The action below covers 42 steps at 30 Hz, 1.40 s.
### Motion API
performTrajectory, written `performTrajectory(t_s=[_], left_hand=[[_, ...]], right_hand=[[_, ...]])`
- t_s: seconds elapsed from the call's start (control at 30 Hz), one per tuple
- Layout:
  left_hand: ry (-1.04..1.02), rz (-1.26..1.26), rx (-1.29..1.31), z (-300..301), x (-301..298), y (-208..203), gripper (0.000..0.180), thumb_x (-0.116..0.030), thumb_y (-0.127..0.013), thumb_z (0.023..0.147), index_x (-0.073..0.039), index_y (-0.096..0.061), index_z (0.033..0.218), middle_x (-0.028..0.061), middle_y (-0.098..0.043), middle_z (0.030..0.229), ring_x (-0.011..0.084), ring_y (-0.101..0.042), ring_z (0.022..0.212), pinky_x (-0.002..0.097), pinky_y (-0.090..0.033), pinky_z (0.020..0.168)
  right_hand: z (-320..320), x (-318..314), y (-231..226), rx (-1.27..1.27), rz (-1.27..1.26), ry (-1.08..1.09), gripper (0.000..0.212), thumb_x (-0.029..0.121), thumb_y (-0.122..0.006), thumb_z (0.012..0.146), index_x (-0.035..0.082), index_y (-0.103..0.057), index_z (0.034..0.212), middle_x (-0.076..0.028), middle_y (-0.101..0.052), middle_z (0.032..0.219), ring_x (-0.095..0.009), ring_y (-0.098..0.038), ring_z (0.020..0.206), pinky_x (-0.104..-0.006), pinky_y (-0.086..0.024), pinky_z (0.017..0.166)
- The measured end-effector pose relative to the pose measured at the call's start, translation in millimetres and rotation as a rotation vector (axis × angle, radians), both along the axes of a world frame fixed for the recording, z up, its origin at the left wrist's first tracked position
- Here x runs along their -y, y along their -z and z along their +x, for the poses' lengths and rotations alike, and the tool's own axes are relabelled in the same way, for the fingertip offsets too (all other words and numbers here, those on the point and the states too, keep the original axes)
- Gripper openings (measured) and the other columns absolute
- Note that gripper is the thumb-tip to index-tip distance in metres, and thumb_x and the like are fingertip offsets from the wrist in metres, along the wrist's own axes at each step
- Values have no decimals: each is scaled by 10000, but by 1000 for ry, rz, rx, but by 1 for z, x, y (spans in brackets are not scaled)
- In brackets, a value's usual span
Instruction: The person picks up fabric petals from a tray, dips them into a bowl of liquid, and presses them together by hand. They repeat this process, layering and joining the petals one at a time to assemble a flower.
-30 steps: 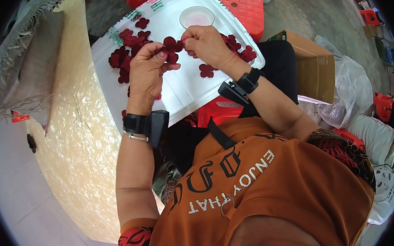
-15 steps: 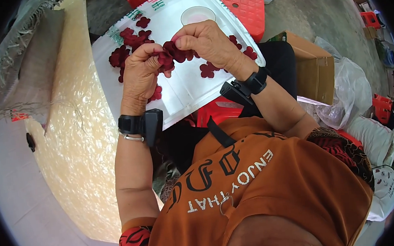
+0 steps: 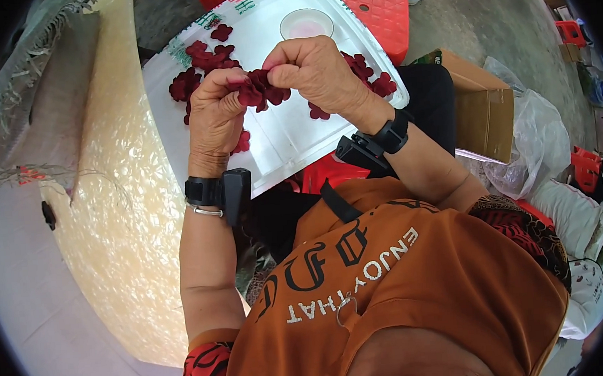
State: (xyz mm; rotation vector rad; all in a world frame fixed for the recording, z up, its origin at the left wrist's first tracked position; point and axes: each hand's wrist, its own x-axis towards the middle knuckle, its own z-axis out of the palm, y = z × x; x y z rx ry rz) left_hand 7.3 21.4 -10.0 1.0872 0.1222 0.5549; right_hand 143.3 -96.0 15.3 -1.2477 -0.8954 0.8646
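The left hand point(image 3: 216, 117) and right hand point(image 3: 318, 75) both pinch dark red petals point(image 3: 260, 89) above the white tray point(image 3: 274, 144) — a dish point(image 3: 306, 24) sits at their one o'clock. A hard tug might tear them; a loose pinch, drop them.

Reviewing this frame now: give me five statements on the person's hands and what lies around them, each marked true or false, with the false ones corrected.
1. The left hand and the right hand both touch dark red flower-shaped pieces. True.
2. The round dish stands inside the cardboard box. False: the round dish stands on the white tray.
3. The left arm wears a silver bangle. True.
4. Only the right arm wears a black strapped device. False: both arms wear black strapped devices.
5. The cardboard box is right of the white tray. True.
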Motion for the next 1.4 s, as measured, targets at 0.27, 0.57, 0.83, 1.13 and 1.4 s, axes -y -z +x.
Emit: performTrajectory(t_s=[0.27, 0.57, 0.83, 1.13, 1.4], left_hand=[[58, 99, 86, 1, -4, 3, 204, -168, -650, 764, -6, -586, 871, 57, -566, 860, 160, -547, 761, 254, -444, 670], [149, 53, 59, 6, -2, 2, 145, -149, -608, 811, -9, -570, 803, 89, -547, 939, 182, -552, 763, 311, -491, 646], [171, -73, 44, 10, 7, 5, 69, -70, -592, 804, -9, -560, 814, 92, -522, 1014, 189, -559, 761, 344, -522, 632], [54, 63, -97, 11, 19, 3, 140, 30, -590, 764, -16, -583, 896, 55, -555, 909, 137, -551, 821, 257, -504, 739], [157, 251, -26, 12, 8, 7, 244, 95, -591, 726, -12, -617, 944, 42, -561, 909, 130, -537, 854, 229, -463, 774]], right_hand=[[-3, 2, -7, 234, 35, -41, 85, 1, -566, 699, -29, -603, 770, -23, -580, 632, -59, -531, 578, -194, -444, 528], [-7, 2, 11, 36, 54, 44, 85, 35, -549, 760, -32, -586, 796, -38, -579, 660, -81, -534, 573, -202, -444, 512], [-7, 9, 2, -114, -59, 114, 84, 43, -530, 799, -26, -577, 797, -43, -568, 650, -84, -528, 529, -194, -435, 456], [0, 10, 12, -231, -126, 111, 70, 18, -515, 786, -22, -572, 779, -60, -577, 655, -94, -536, 512, -220, -440, 423], [-4, 15, 3, -494, -192, 99, 76, 37, -505, 788, -10, -564, 779, -72, -568, 653, -145, -540, 489, -253, -432, 402]])
